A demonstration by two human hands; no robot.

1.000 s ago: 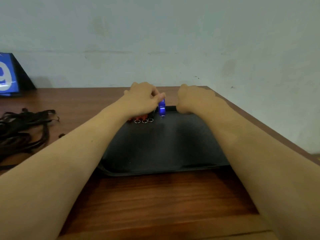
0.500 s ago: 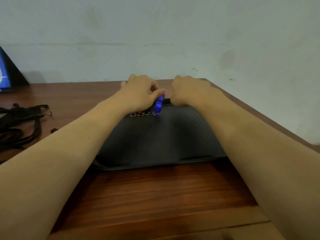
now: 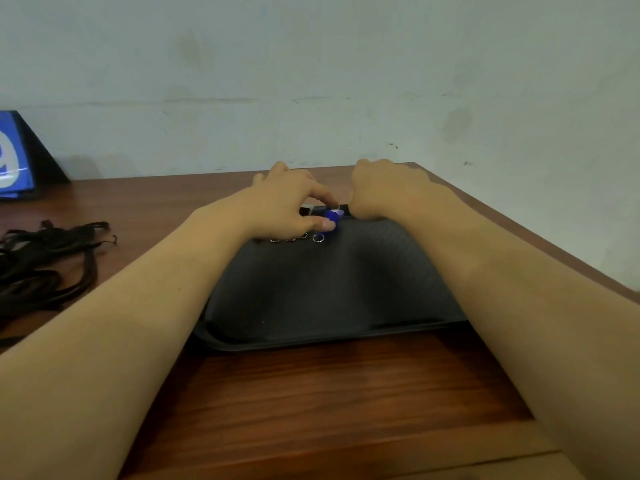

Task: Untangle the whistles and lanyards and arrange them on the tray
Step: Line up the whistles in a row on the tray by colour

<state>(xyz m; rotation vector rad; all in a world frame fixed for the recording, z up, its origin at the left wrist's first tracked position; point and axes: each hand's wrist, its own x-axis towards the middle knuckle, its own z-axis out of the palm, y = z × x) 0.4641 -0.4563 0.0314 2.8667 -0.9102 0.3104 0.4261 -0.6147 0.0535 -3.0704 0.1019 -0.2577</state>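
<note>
Both hands reach to the far edge of the tray [image 3: 311,337]: the left hand [image 3: 287,211] pinches a blue whistle [image 3: 333,216] between thumb and forefinger, the right hand [image 3: 384,190] curled shut just beside it. Key rings [image 3: 318,238] lie under the left hand. Lanyards [image 3: 45,261] sit left on the counter [image 3: 311,410].

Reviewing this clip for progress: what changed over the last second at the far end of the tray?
The left hand lowered the blue whistle from upright to lying near the tray's far edge, still pinched between thumb and forefinger. The right hand stayed fisted beside it; the key rings and the black lanyards on the table stayed put.
</note>
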